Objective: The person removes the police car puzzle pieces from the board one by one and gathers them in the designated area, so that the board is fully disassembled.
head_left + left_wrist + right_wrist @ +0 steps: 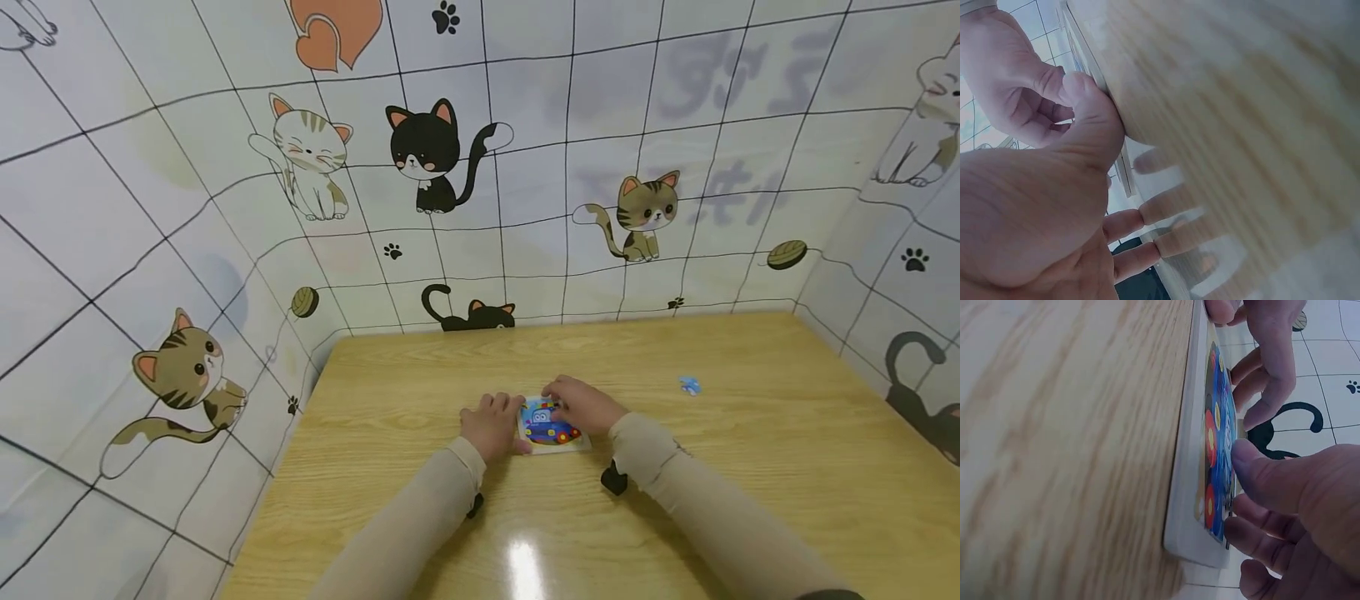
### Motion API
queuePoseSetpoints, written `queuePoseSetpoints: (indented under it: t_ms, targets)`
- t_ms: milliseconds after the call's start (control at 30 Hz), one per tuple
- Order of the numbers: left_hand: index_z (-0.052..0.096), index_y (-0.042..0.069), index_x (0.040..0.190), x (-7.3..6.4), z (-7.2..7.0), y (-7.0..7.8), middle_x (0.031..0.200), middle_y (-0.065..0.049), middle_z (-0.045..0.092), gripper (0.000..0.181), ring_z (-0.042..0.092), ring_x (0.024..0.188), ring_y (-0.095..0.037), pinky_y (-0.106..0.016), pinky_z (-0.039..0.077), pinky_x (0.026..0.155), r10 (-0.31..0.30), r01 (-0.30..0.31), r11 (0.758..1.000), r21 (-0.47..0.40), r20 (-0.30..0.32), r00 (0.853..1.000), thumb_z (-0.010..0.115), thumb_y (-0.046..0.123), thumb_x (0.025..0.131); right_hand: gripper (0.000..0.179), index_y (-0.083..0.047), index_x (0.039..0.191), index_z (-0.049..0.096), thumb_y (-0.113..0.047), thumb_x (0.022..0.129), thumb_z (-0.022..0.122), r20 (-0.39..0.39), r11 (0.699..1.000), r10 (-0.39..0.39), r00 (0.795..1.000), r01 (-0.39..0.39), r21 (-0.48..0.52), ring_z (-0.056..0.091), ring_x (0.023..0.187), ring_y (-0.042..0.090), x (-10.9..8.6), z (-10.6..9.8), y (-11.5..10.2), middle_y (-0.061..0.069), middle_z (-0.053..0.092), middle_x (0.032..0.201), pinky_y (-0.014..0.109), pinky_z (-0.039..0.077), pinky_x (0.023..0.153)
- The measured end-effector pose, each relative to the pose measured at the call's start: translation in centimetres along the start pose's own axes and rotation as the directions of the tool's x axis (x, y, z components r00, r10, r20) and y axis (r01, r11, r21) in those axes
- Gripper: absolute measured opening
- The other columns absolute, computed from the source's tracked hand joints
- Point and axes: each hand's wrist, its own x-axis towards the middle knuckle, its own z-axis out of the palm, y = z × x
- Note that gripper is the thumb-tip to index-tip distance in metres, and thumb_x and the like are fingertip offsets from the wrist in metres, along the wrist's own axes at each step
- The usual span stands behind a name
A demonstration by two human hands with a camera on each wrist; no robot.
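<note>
A small white-framed jigsaw board (551, 446) with a cartoon blue car picture lies flat on the wooden table. My left hand (491, 425) holds its left side, the thumb at the near corner and the index finger at the far one. The left wrist view has the left thumb (1088, 106) against the board's edge, other fingers reaching down to the table. From the right, my right hand (588, 404) reaches over the board, and its thumb (1266, 475) touches the picture. Its other fingers rest loosely bent at the far side. I see nothing between them.
One loose light-blue jigsaw piece (689, 385) lies on the table (375, 400), right of the board and farther back. A cloth wall (540, 250) with cartoon cats and grid lines stands behind the table and along both sides.
</note>
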Motion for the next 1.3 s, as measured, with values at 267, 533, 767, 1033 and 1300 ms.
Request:
queuePoseSetpoints:
  t_ms: [267, 533, 767, 1033, 1300]
  targets:
    - [0.038, 0.032, 0.155, -0.2, -0.1, -0.1, 0.142, 0.002, 0.046, 0.082, 0.046, 0.121, -0.021, -0.048, 0.051, 0.079, 0.013, -0.012, 1.000, 0.011, -0.009, 1.000, 0.053, 0.074, 0.086, 0.026, 0.002, 0.116, 0.064, -0.006, 0.094, 0.073, -0.010, 0.999, 0.038, 0.999, -0.038, -0.017, 0.062, 0.100, 0.025, 0.2, 0.0, -0.8, 0.010, 0.061, 0.108, 0.044, 0.052, 0.090]
    - [0.040, 0.033, 0.153, -0.7, -0.3, 0.0, 0.137, 0.002, 0.047, 0.079, 0.046, 0.116, -0.020, -0.046, 0.051, 0.075, 0.018, -0.017, 0.999, 0.031, -0.024, 1.000, 0.052, 0.074, 0.086, 0.023, 0.000, 0.113, 0.061, -0.008, 0.094, 0.073, 0.056, 0.993, 0.116, 0.992, -0.116, -0.014, 0.058, 0.096, 0.022, 0.8, -0.1, -1.0, 0.009, 0.058, 0.107, 0.043, 0.051, 0.090]
    - [0.039, 0.036, 0.154, -0.8, -0.4, 0.0, 0.138, 0.003, 0.046, 0.078, 0.045, 0.114, -0.020, -0.047, 0.051, 0.075, 0.012, -0.011, 0.999, 0.035, -0.016, 1.000, 0.051, 0.074, 0.087, 0.020, -0.004, 0.104, 0.051, -0.004, 0.096, 0.069, 0.111, 0.995, 0.093, 0.989, -0.088, -0.053, 0.045, 0.090, 0.022, 1.4, 0.0, -0.7, 0.006, 0.046, 0.099, 0.041, 0.045, 0.085]
    - [0.041, 0.037, 0.153, -1.2, -1.1, 0.5, 0.129, 0.004, 0.048, 0.075, 0.046, 0.108, -0.020, -0.051, 0.051, 0.077, -0.013, 0.013, 0.999, 0.052, 0.001, 1.000, 0.052, 0.072, 0.087, 0.022, -0.003, 0.101, 0.049, -0.002, 0.094, 0.069, 0.134, 0.995, 0.080, 0.988, -0.070, -0.072, 0.043, 0.089, 0.024, 1.3, -0.7, -1.2, 0.007, 0.043, 0.096, 0.043, 0.043, 0.085]
    - [0.040, 0.038, 0.154, -1.1, -1.4, 0.6, 0.131, 0.003, 0.048, 0.075, 0.046, 0.112, -0.021, -0.057, 0.051, 0.086, -0.020, 0.019, 0.998, 0.063, 0.016, 1.000, 0.052, 0.072, 0.088, 0.020, -0.002, 0.105, 0.050, 0.005, 0.095, 0.066, 0.107, 0.992, 0.114, 0.988, -0.120, 0.048, 0.049, 0.090, 0.022, 1.4, -0.7, -0.9, 0.007, 0.052, 0.098, 0.041, 0.046, 0.084]
